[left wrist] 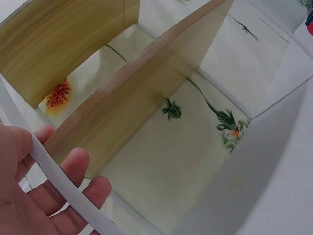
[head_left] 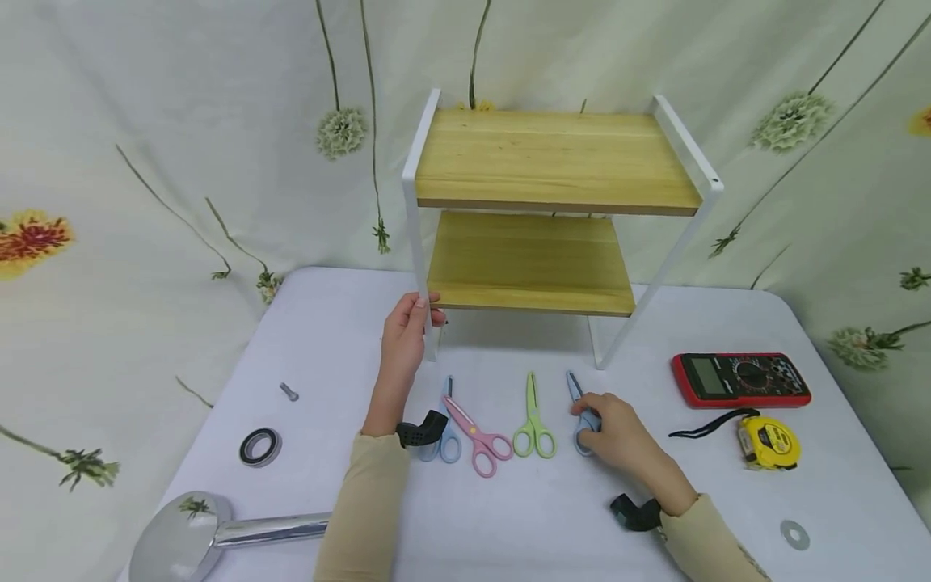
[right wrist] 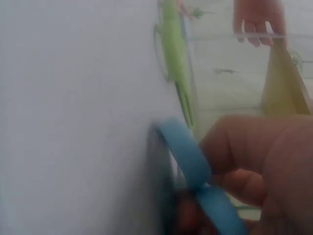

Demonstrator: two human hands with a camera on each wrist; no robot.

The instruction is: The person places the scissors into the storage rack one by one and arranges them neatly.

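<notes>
A two-tier shelf (head_left: 553,158) with wooden boards and a white frame stands at the back of the table. My left hand (head_left: 402,343) holds its front left leg; in the left wrist view the white bar (left wrist: 63,185) runs between thumb and fingers. Farther right, my right hand (head_left: 620,434) pinches the handles of blue scissors (head_left: 574,385), whose blades point toward the shelf. The right wrist view shows the blue handle loops (right wrist: 186,154) between the fingers, close over the table. Just left of that hand lie green scissors (head_left: 533,416).
Pink scissors (head_left: 482,440) lie partly over another blue pair (head_left: 450,444). On the right are a red multimeter (head_left: 740,380), a yellow tape measure (head_left: 771,443) and a washer (head_left: 795,535). A bolt (head_left: 289,392), a black tape roll (head_left: 259,447) and a metal ladle (head_left: 182,537) lie left.
</notes>
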